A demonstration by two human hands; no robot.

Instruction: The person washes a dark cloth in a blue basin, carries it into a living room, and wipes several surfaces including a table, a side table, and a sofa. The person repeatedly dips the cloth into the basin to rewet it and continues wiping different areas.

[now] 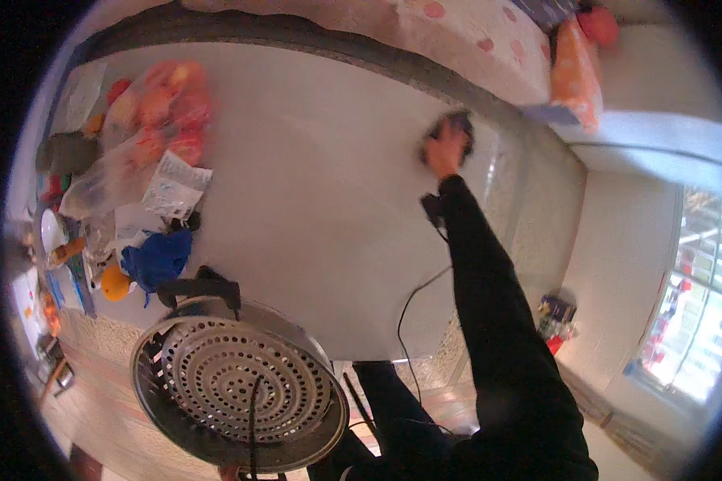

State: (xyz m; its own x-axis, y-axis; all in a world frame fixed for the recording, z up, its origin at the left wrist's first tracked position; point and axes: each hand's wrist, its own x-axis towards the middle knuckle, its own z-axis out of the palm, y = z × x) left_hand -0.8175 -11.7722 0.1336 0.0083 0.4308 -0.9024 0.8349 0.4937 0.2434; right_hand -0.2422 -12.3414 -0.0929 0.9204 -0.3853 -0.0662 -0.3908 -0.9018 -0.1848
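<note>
My right hand (448,150), blurred, presses on a dark cloth (464,123) at the far right of the pale tabletop (313,180). The arm above it is stretched out in a black sleeve. Close to me, a metal steamer pot (216,415) with a perforated plate is tilted toward the camera at the table's near edge. My left hand (228,473) shows only as a sliver at the pot's lower handle and appears to hold it; most of its fingers are hidden. The pot's other black handle (200,288) points toward the table.
On the left lie a clear plastic bag of red fruit (162,108), a printed packet (177,186), a blue bag (159,258) and an orange (115,282). A black cable (401,318) hangs over the near edge from a small black device (431,207). A window (695,288) stands right.
</note>
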